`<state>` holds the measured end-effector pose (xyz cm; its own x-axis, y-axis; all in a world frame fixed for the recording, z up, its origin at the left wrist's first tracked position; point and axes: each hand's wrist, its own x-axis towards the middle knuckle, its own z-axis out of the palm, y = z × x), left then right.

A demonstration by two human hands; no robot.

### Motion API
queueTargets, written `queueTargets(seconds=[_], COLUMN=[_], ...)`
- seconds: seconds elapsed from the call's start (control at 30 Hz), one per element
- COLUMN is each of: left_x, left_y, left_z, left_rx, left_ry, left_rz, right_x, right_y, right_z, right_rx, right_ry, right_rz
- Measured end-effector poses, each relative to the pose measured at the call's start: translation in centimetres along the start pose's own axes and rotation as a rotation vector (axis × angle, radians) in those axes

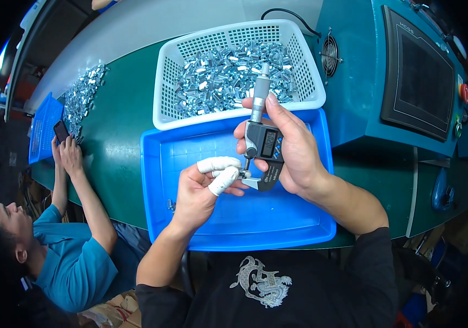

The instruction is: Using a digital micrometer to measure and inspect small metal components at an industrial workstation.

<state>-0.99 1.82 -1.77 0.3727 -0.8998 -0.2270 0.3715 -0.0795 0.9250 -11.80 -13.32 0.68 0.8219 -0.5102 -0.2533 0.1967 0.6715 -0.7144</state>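
My right hand is wrapped round a digital micrometer, its grey thimble pointing up and away. My left hand, with white covers on thumb and forefinger, pinches a small shiny metal part at the micrometer's jaws. The fingertips hide most of that part, and I cannot tell whether both jaws touch it. Both hands are over a shallow blue tray. Another small metal piece lies at the tray's left side. Just beyond stands a white plastic basket holding many shiny metal pieces.
A teal machine with a dark screen and a red button stands at the right. On the left, a co-worker holds a phone near a metal-parts heap and a blue basket on the green tabletop.
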Motion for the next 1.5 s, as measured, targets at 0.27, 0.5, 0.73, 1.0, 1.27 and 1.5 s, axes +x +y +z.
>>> queueTargets(seconds=[0.27,0.5,0.73,1.0,1.27,1.5], left_x=[0.0,-0.2,-0.1,0.1,2.9,0.5], left_y=[0.0,0.0,-0.2,-0.2,3.1,4.0], left_z=[0.0,-0.2,-0.5,0.0,0.7,-3.7], left_rx=[-0.001,-0.022,0.025,0.090,0.071,0.947], left_ry=[0.003,-0.022,-0.007,0.056,0.237,0.197], left_rz=[-0.007,-0.005,0.007,0.017,0.167,0.211], right_x=[0.1,0.2,0.2,0.2,0.0,0.1], right_y=[0.2,0.3,0.0,0.0,-0.1,0.3], right_z=[0.0,0.0,-0.1,-0.6,0.0,0.1], right_rx=[-0.053,-0.036,0.050,-0.006,-0.013,-0.017], right_ry=[0.029,0.026,0.003,-0.032,0.030,0.043], right_rz=[-0.006,-0.003,0.027,-0.018,-0.046,-0.042])
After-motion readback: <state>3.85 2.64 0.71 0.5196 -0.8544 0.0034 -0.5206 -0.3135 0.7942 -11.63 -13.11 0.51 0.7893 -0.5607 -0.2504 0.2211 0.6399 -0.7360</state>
